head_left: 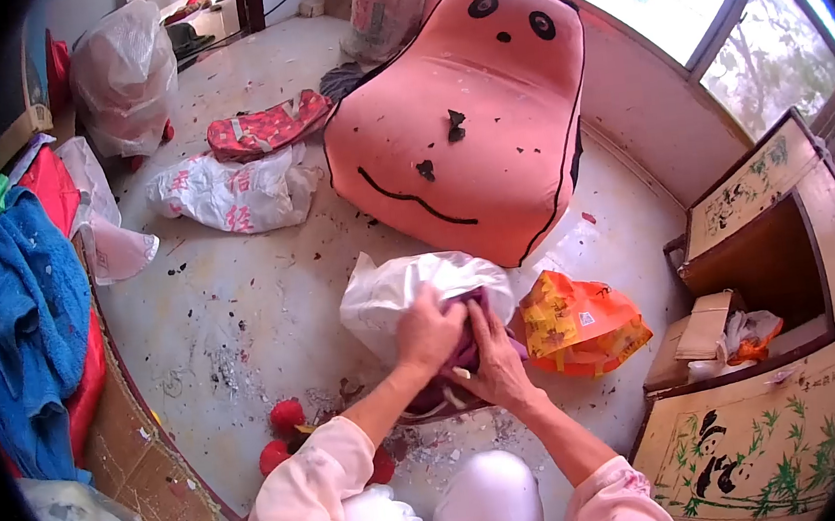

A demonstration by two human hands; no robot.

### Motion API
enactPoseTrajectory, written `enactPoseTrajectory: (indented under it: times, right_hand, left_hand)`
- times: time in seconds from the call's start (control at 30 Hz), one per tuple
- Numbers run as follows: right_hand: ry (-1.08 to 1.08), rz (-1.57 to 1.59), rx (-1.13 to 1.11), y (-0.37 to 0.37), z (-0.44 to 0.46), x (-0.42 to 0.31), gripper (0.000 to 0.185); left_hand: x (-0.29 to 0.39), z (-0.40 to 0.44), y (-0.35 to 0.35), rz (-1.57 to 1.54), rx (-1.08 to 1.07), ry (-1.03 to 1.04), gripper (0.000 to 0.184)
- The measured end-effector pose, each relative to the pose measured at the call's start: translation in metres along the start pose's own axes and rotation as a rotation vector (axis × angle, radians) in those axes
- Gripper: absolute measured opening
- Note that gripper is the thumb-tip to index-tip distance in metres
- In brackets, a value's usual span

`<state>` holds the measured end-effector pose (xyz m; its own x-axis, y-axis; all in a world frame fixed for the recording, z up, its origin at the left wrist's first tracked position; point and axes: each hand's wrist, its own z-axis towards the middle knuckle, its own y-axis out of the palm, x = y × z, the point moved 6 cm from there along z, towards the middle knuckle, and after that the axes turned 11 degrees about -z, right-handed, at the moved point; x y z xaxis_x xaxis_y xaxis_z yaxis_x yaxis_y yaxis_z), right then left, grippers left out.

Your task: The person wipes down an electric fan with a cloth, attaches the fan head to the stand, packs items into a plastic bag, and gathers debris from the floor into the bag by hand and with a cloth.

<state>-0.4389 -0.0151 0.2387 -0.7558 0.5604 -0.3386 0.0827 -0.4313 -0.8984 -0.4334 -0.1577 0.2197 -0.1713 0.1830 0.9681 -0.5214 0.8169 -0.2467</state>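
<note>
A crumpled white plastic bag (370, 310) rests on the floor before my knees, its mouth toward me. Dark purple cloth (438, 397) lies bunched at that mouth and runs under my hands. My left hand (429, 332) is closed on the purple cloth beside the bag's rim, with its fingertips partly hidden. On the right side of the bundle, my right hand (497, 361) holds the same cloth, fingers stretched along it and thumb pointing left across it. Just right of the bag stands an orange and yellow bag (584, 323).
A pink panda-faced floor chair (463, 105) stands ahead. Beyond the white bag lie a printed plastic sack (235, 193) and a red patterned bag (269, 126). Panda-painted cabinets (756, 439) line the right; a blue towel (26, 318) hangs left. Red pompoms (287, 415) and scraps litter the floor.
</note>
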Motion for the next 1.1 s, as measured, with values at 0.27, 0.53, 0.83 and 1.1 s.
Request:
enactPoseTrajectory:
  times: [0.27, 0.53, 0.83, 1.1]
  right_hand:
    - [-0.046, 0.119, -0.055, 0.055, 0.030, 0.029, 0.041]
    - [0.099, 0.573, -0.599, 0.099, 0.068, 0.017, 0.047]
    - [0.722, 1.151, -0.071, 0.055, -0.136, 0.083, 0.079]
    - [0.130, 0.870, 0.034, -0.013, -0.048, -0.006, 0.128]
  left_hand:
    - [0.034, -0.079, 0.021, 0.168, -0.474, 0.523, 0.013]
    - [-0.013, -0.036, -0.034, 0.028, -0.050, 0.158, 0.029]
    - [0.009, 0.023, -0.055, -0.233, 0.149, 0.177, 0.028]
    - [-0.003, -0.001, -0.002, -0.234, -0.034, 0.193, 0.039]
